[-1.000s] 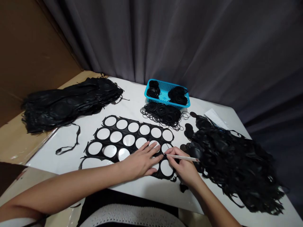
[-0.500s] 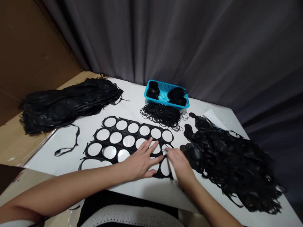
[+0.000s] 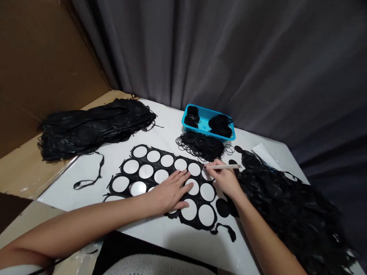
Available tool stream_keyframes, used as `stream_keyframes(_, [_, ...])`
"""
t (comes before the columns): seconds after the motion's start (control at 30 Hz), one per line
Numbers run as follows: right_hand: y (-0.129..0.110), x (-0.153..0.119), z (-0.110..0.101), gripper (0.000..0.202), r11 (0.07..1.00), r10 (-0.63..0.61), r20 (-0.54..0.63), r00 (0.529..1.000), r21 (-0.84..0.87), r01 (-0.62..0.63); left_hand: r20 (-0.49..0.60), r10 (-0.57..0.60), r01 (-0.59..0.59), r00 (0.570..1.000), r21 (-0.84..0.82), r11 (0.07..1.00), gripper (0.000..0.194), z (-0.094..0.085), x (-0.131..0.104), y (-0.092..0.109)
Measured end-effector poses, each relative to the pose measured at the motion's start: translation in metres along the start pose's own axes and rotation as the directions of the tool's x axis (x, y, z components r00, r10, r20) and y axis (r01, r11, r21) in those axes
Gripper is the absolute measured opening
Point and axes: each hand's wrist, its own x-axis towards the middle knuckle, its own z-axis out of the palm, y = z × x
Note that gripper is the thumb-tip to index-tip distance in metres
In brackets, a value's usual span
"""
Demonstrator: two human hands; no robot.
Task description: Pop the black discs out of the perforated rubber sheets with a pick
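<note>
A thin black sheet (image 3: 140,164) with rows of round holes lies on the white table, and the white surface shows through the holes. My left hand (image 3: 169,193) rests flat on it, fingers spread, covering part of the middle rows. At the sheet's upper right corner, my right hand (image 3: 225,175) pinches a slim pale stick-like tool (image 3: 223,166). Its tip, hidden by the fingers, is near the edge of the last hole in the top row. Black discs (image 3: 222,207) and a curled black scrap (image 3: 226,230) lie beside the sheet's right edge.
A blue basket (image 3: 208,110) with bundles of black rings stands at the back, and loose black rings (image 3: 202,146) lie in front. Stacked black sheets (image 3: 94,130) are at left, and a heap of black pieces (image 3: 289,214) at right. A grey curtain (image 3: 229,53) hangs behind.
My right hand has moved up along the sheet's right side to its top corner, the tool now pointing right. A curled scrap shows at the lower right. The view has shifted slightly.
</note>
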Motion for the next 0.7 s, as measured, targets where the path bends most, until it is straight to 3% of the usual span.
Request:
stream_keyframes(0.17, [-0.010, -0.009, 0.029, 0.015, 0.995, -0.059, 0.180, 0.982, 0.092, 0.043, -0.050, 0.034, -0.033, 0.998, 0.015, 0.999, 0.067, 0.005, -0.006, -0.004])
stream_keyframes(0.47, [-0.009, -0.011, 0.030, 0.016, 0.994, -0.103, 0.176, 0.979, -0.010, 0.106, -0.068, 0.038, -0.038, 0.997, 0.009, 0.999, 0.065, 0.010, -0.008, -0.003])
stream_keyframes(0.6, [-0.008, -0.019, 0.037, 0.015, 0.960, -0.252, 0.151, 0.956, -0.088, 0.267, -0.067, 0.037, -0.036, 0.997, 0.012, 0.999, 0.064, 0.009, -0.008, -0.002])
stream_keyframes(0.7, [-0.004, -0.025, 0.044, 0.014, 0.863, -0.399, 0.194, 0.896, -0.252, 0.438, -0.043, 0.038, -0.037, 0.998, 0.027, 0.999, 0.061, 0.006, -0.008, -0.001])
